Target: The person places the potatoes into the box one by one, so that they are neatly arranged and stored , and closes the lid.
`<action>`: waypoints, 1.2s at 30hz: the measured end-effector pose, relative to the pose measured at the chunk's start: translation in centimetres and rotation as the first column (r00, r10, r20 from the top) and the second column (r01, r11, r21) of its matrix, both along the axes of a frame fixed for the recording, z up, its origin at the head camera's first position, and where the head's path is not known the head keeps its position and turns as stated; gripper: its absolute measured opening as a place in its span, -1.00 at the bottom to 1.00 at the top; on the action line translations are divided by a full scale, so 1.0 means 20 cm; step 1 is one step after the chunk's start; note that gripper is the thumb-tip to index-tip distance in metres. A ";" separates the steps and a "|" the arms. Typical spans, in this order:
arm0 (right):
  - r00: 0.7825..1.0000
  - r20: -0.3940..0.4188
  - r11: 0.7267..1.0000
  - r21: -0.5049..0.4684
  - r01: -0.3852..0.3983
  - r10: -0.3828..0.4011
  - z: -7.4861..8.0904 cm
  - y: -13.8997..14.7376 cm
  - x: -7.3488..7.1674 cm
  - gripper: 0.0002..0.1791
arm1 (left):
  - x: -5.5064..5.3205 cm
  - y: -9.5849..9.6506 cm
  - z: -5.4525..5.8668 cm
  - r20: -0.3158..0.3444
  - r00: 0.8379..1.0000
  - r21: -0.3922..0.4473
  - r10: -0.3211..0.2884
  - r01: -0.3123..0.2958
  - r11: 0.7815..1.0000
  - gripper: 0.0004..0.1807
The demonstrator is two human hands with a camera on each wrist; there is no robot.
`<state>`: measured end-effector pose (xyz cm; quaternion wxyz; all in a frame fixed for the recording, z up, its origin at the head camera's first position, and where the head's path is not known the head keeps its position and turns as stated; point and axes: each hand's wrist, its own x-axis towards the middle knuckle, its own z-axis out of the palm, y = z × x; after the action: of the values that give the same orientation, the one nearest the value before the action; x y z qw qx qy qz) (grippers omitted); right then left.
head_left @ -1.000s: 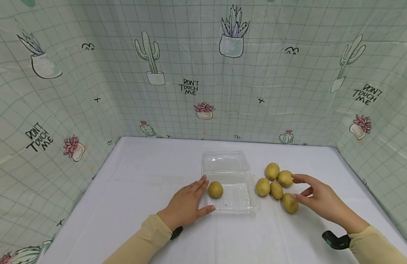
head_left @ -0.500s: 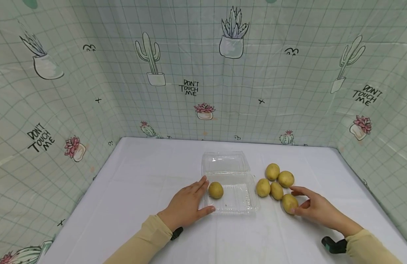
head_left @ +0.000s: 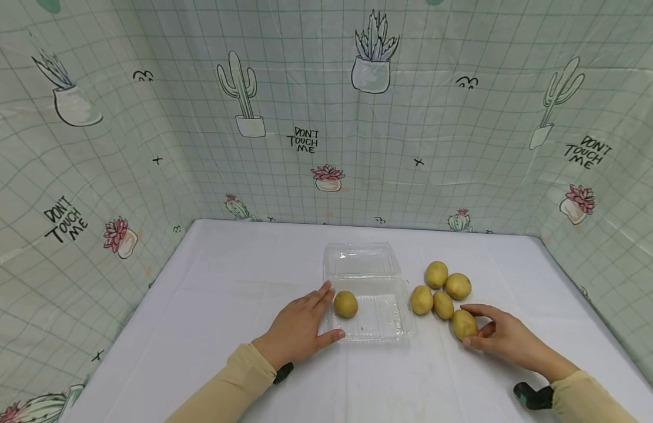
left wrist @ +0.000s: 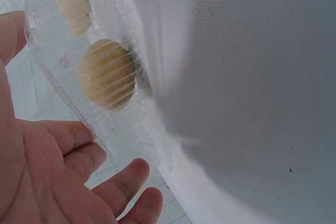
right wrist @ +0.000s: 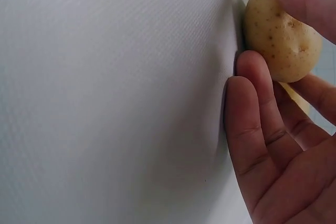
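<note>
A clear plastic clamshell container (head_left: 381, 322) lies with its lid raised back, and one potato (head_left: 345, 304) sits at the left of its base. My left hand (head_left: 298, 330) rests along the container's left edge, fingers fairly straight; the left wrist view shows fingertips at the rim and a potato (left wrist: 107, 74) through the ribbed wall. On the right, my right hand (head_left: 511, 342) grips the nearest loose potato (head_left: 464, 325) between thumb and fingers. In the right wrist view the thumb lies over this speckled potato (right wrist: 283, 38), which still appears to be on the cloth.
Several more potatoes (head_left: 443, 305) lie clustered between the container and my right hand. White cloth (head_left: 241, 276) covers the table. A grid-patterned curtain (head_left: 284, 176) with cactus drawings stands around its back and sides.
My right hand has come down and toward me from above the potatoes, closing its thumb and fingers around the nearest one. The left hand and container have stayed in place.
</note>
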<state>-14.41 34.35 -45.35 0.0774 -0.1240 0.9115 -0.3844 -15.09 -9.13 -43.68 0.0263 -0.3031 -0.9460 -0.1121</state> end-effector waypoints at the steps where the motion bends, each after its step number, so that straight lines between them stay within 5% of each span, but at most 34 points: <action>1: 1.000 0.002 1.000 0.007 0.002 -0.002 0.00 0.00 0.00 -0.18 | 0.00 0.00 0.00 -0.002 1.000 0.000 -0.001 0.001 1.000 -0.12; 36: 0.998 -0.035 0.996 0.074 0.046 -0.044 -0.03 -0.01 0.00 -0.19 | 0.00 0.00 -0.01 0.001 1.000 -0.007 0.012 -0.012 1.000 -0.11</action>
<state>-14.36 34.12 -45.89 0.0580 -0.1068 0.9290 -0.3495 -15.18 -9.11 -43.97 0.0256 -0.2977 -0.9481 -0.1089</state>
